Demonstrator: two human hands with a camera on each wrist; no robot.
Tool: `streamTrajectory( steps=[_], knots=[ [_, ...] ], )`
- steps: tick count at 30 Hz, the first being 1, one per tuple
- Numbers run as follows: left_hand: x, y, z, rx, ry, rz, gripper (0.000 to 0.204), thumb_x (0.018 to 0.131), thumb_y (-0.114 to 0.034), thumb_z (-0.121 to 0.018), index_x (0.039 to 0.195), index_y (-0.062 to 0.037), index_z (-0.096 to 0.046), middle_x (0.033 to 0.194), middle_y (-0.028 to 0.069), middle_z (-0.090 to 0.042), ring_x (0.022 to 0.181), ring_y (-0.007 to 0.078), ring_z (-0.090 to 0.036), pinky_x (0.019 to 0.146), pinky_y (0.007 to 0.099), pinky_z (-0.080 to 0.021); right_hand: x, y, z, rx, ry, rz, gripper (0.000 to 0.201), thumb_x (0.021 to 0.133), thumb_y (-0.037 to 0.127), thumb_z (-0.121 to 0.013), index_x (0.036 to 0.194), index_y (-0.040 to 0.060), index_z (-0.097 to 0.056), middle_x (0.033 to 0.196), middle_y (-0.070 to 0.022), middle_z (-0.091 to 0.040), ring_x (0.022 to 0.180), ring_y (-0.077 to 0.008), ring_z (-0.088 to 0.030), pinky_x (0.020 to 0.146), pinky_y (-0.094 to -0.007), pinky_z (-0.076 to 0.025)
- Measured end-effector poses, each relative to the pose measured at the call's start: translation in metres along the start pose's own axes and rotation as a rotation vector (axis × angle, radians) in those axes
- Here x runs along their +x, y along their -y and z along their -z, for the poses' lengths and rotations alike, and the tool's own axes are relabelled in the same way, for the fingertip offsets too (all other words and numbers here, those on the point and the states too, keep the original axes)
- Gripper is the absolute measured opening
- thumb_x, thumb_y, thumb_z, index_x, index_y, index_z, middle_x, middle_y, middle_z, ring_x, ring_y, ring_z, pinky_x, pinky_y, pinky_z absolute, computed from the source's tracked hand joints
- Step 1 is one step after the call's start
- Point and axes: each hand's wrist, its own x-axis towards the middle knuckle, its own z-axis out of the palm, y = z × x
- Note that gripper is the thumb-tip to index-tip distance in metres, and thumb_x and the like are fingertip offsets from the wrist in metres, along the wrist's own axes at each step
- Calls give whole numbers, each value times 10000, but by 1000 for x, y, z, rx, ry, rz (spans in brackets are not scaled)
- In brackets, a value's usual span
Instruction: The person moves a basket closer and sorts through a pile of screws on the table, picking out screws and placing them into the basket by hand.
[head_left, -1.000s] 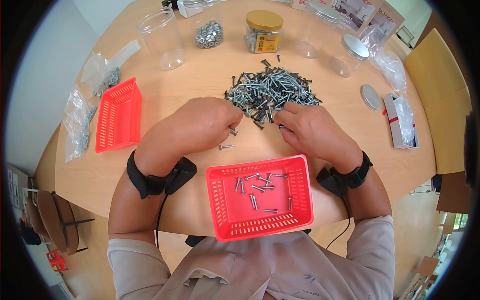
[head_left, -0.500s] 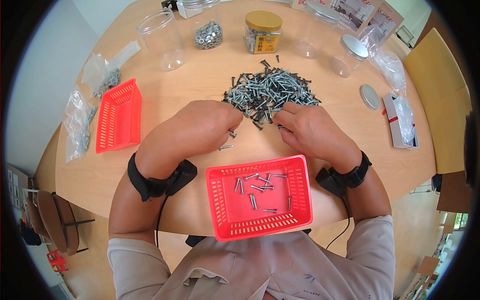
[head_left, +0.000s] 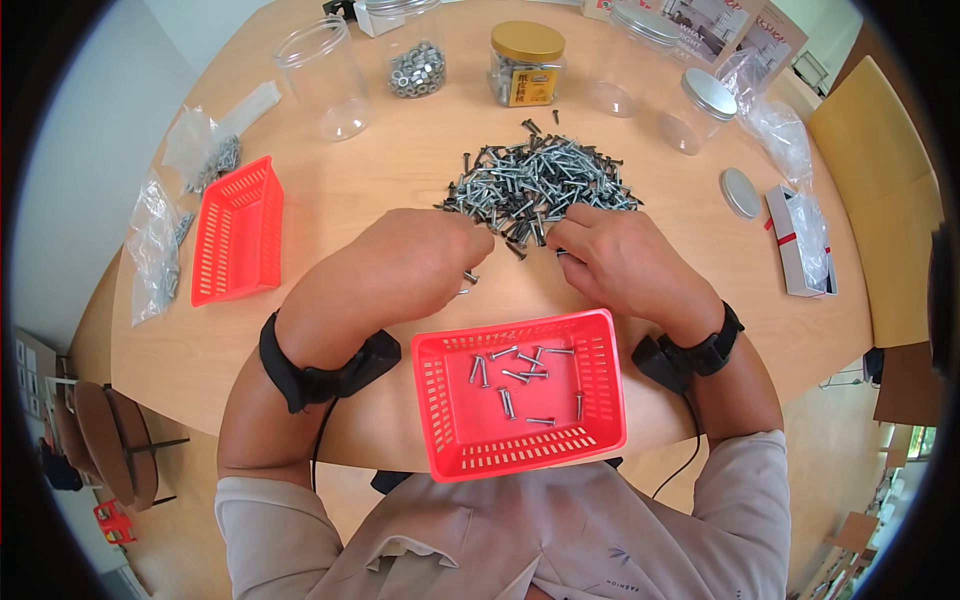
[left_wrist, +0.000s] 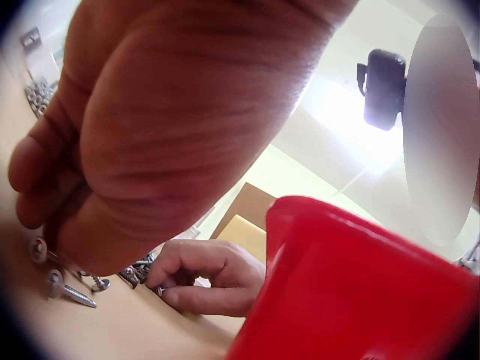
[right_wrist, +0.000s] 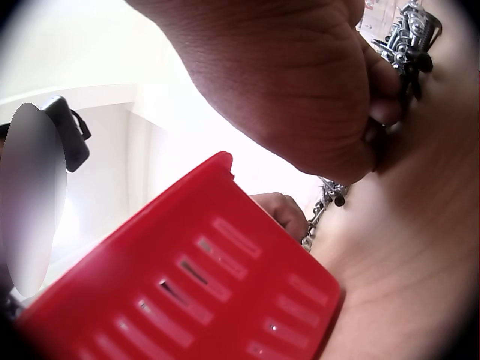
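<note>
A heap of silver and black screws [head_left: 550,175] lies on the table in the head view. At its near left edge is my left hand [head_left: 415,262], its curled fingers pinching a silver screw [head_left: 470,277]. Just below, a loose screw [left_wrist: 73,294] lies on the wood, partly covered by that hand in the head view. My right hand [head_left: 625,255] is at the heap's near right edge, thumb and forefinger pinching a small screw [left_wrist: 160,290] mostly hidden by the fingers. Between my forearms stands a red basket [head_left: 432,400] holding several silver screws [head_left: 507,404].
Another red basket [head_left: 205,250] stands at left beside plastic bags [head_left: 152,250] of hardware. Behind the heap are an empty clear jar [head_left: 325,85], a jar of nuts [head_left: 417,70] and a gold-lidded jar [head_left: 527,65]. A white box [head_left: 798,245] and a lid [head_left: 741,194] lie right.
My left hand has drawn slightly back toward me and to the right, the screw moving with it, and now covers more of the loose screw. The right hand has hardly moved.
</note>
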Motion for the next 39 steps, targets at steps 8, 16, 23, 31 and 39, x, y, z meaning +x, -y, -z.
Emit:
streamTrajectory(
  steps=[8,16,23,31,39],
  knots=[
    [3,-6,-9,48,-43,11,129,792,-41,-652,913,-42,-607,890,147,-643,870,375,-661,737,488,-528,0,0,0,4,2,-7,145,860,97,-667,998,54,-674,887,-111,-619,795,-332,-666,687,-439,-537],
    [7,2,-14,-44,-115,-69,136,776,-43,-637,904,-43,-592,853,130,-635,841,378,-652,713,481,-521,-1,1,0,-1,8,-9,164,854,95,-666,1013,56,-674,895,-107,-620,803,-328,-666,691,-437,-538],
    [-2,2,20,-195,-196,-57,124,787,-22,-635,895,-36,-576,796,125,-597,749,357,-605,648,433,-487,-1,0,1,-7,26,-22,166,848,90,-664,1010,51,-667,892,-106,-616,803,-327,-664,689,-437,-538],
    [-22,-41,31,-319,-83,-323,169,801,-65,-649,956,-55,-583,850,115,-590,745,364,-598,646,428,-497,0,0,0,-8,13,-4,176,847,104,-683,1017,61,-663,903,-106,-614,821,-324,-666,695,-437,-538],
    [-34,-64,35,-179,134,-281,191,800,-102,-671,968,-48,-596,906,113,-611,825,345,-644,681,451,-541,0,0,-2,-26,-69,56,76,829,104,-660,872,58,-616,847,-96,-606,733,-315,-669,619,-441,-547]
  ],
)
